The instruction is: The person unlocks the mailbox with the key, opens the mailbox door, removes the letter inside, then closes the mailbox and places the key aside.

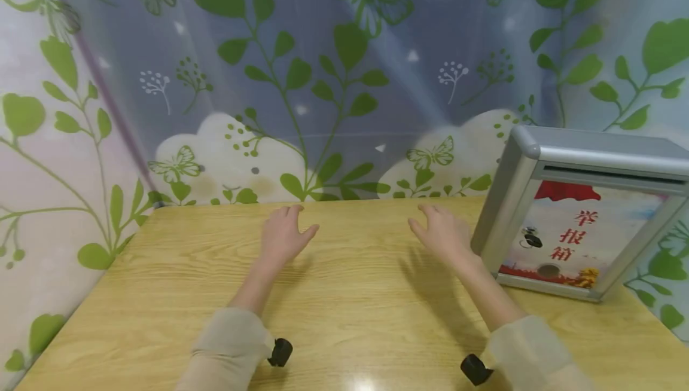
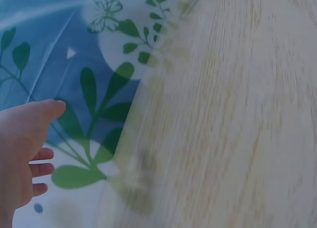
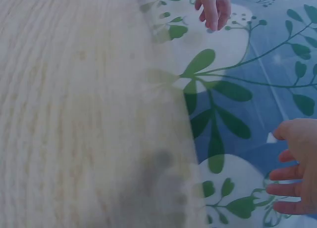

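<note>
Both hands reach forward over a wooden table, apart from each other and holding nothing. The left hand (image 1: 284,237) is left of centre, its thumb spread toward the middle; in the left wrist view the same left hand (image 2: 22,154) shows its thumb out and its fingers loosely bent. Opposite it, the right hand (image 1: 442,232) has its thumb toward the middle, and its fingers (image 3: 287,189) spread loosely in the right wrist view. Nearest to the right hand stands a silver metal box (image 1: 578,223) with a top slot, red Chinese characters and a small key in its front lock.
The wooden table (image 1: 344,295) ends at a curtain (image 1: 301,80) printed with green leaves and butterflies, which hangs behind it and on both sides. The box stands tilted in view at the table's right side. Small black devices (image 1: 280,352) sit at both cuffs.
</note>
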`<state>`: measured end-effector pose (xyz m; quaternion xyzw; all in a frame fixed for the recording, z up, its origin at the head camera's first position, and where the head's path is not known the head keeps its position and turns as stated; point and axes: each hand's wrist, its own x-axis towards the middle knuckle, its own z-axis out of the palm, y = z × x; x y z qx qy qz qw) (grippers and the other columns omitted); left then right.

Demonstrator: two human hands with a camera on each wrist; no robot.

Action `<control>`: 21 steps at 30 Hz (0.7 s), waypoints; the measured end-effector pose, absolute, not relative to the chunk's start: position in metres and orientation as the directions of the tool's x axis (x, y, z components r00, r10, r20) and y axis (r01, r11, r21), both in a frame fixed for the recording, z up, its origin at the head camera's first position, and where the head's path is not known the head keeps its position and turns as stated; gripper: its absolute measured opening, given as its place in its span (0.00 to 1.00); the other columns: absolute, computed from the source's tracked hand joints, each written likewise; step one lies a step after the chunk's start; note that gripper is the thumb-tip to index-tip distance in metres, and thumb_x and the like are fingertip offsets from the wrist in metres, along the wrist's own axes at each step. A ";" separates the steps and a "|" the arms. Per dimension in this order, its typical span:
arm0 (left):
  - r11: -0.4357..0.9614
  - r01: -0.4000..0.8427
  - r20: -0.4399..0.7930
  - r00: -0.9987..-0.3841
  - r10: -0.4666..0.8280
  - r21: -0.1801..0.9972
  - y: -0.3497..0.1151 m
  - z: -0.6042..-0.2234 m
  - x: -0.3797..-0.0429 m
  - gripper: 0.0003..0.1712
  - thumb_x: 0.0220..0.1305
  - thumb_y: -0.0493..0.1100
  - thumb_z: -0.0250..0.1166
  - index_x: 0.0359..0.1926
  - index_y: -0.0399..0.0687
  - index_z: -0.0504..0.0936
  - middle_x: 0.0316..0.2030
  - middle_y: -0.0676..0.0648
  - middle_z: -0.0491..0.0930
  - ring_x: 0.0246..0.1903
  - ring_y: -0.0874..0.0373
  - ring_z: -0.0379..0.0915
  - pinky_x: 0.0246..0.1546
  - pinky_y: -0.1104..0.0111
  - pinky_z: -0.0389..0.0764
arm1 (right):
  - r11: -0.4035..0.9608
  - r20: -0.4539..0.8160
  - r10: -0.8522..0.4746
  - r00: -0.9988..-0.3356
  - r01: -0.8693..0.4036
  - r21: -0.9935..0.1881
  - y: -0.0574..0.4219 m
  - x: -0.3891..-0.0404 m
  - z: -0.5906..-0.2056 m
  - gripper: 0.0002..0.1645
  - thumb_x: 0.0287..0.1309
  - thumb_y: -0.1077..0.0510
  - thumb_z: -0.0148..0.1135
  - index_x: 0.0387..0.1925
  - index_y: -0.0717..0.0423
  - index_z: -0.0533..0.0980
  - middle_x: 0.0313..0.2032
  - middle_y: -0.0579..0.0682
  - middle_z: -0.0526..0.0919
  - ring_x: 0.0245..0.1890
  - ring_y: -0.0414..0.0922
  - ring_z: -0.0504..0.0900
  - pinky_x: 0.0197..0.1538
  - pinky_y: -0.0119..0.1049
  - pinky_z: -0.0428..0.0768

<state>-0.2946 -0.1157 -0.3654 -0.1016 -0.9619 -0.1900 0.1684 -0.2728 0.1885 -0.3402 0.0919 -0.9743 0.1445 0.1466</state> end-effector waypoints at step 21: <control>0.695 0.452 0.368 -0.887 0.280 0.560 -0.030 -0.321 -0.278 0.36 0.57 0.58 0.63 0.59 0.40 0.68 0.49 0.44 0.74 0.48 0.51 0.70 0.43 0.60 0.75 | 0.876 0.567 -0.113 -0.816 -0.352 -0.331 0.200 -0.228 -0.261 0.20 0.63 0.52 0.54 0.50 0.62 0.75 0.46 0.60 0.78 0.45 0.56 0.76 0.45 0.53 0.73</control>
